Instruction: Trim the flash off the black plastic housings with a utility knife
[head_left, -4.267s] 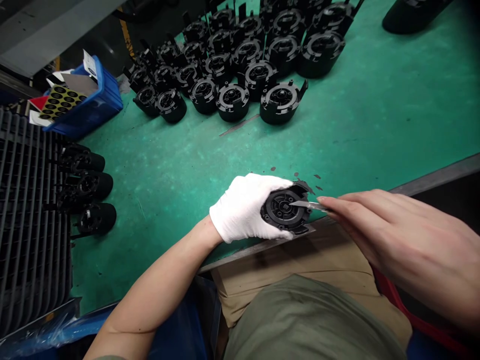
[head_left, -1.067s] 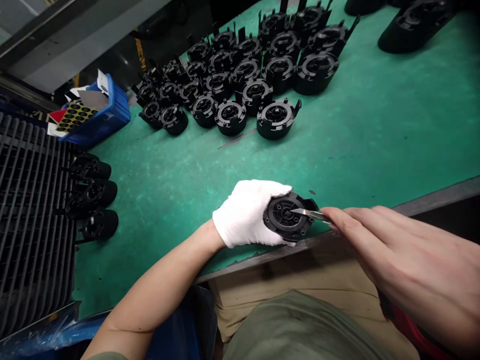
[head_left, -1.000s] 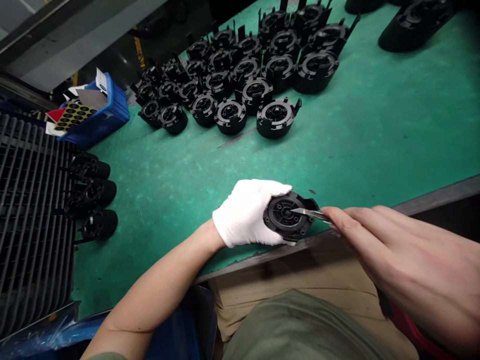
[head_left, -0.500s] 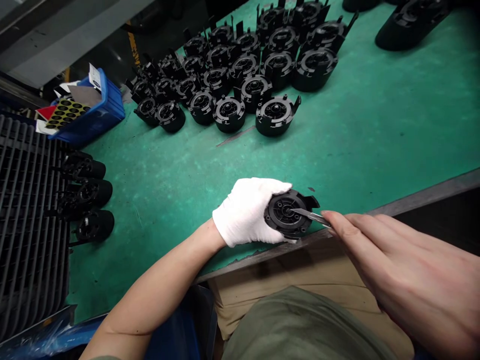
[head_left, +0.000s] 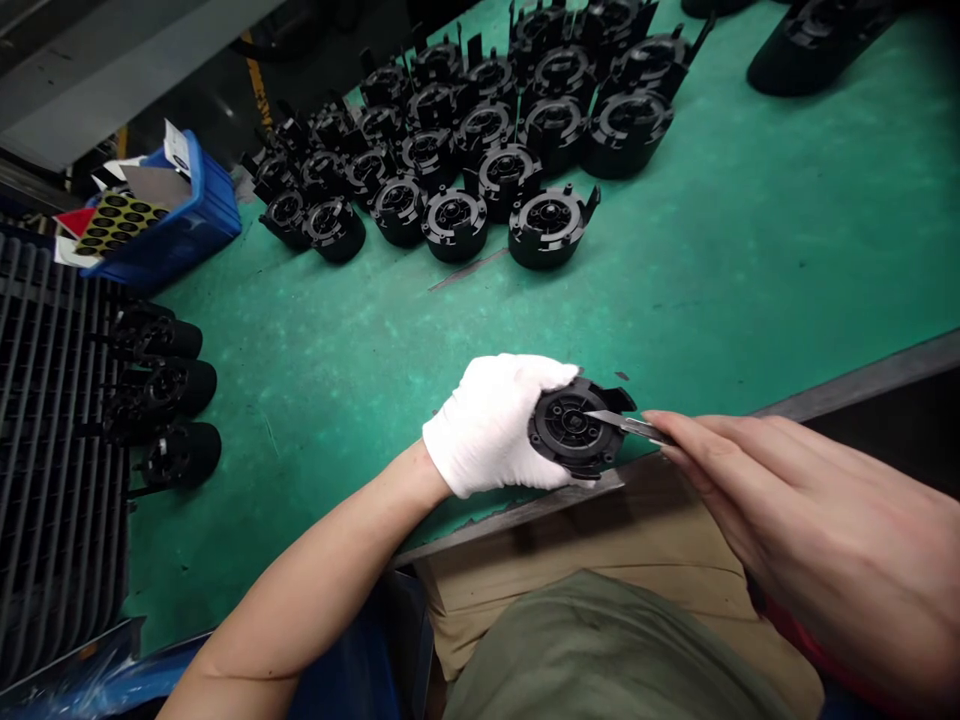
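Note:
In a white glove, my left hand [head_left: 504, 425] grips a round black plastic housing [head_left: 574, 428] from its left side, thumb and fingers around the rim. The housing's ringed face points up toward me at the table's front edge. My bare right hand [head_left: 780, 510] pinches a craft knife [head_left: 634, 427] with a pointed metal blade. The blade lies over the housing's face, its tip close to the central hub; whether it touches cannot be made out.
Several similar black housings [head_left: 454, 222] stand in rows at the back of the green table [head_left: 712, 280]. More lie at the left [head_left: 184, 455], beside a dark ribbed rack [head_left: 60, 430]. A blue bin [head_left: 202, 205] holds sticker sheets and papers.
The knife tip has shifted slightly right and up, off the hub's middle. My right hand has moved a little with it. My left hand keeps its hold on the housing.

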